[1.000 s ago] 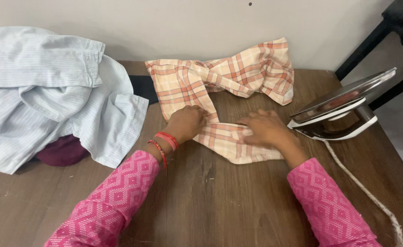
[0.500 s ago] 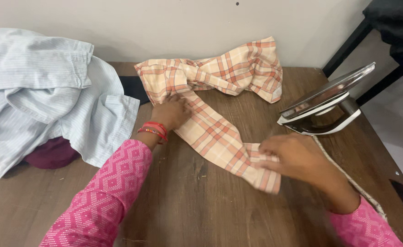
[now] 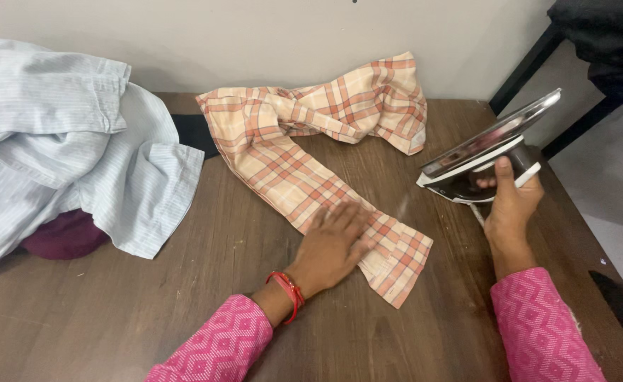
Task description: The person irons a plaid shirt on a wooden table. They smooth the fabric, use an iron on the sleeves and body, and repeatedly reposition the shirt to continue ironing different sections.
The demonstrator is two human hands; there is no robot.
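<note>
An orange and cream plaid shirt (image 3: 325,120) lies bunched by the wall, with one sleeve (image 3: 290,177) stretched diagonally across the brown wooden table (image 3: 148,318). My left hand (image 3: 332,244) rests flat on the sleeve near its cuff (image 3: 396,265), fingers spread. My right hand (image 3: 513,201) grips the handle of a clothes iron (image 3: 488,152), which stands tilted on its heel at the right, soleplate facing up and left.
A pile of pale blue striped shirts (image 3: 64,148) covers the table's left side, with a maroon cloth (image 3: 64,237) under it. A dark item (image 3: 194,134) lies behind the plaid shirt. The iron's cord (image 3: 477,216) hangs down. A black table frame (image 3: 538,67) stands at the far right.
My left hand slid down the sleeve from near the shoulder to the cuff. My right hand let go of the cuff and took hold of the iron.
</note>
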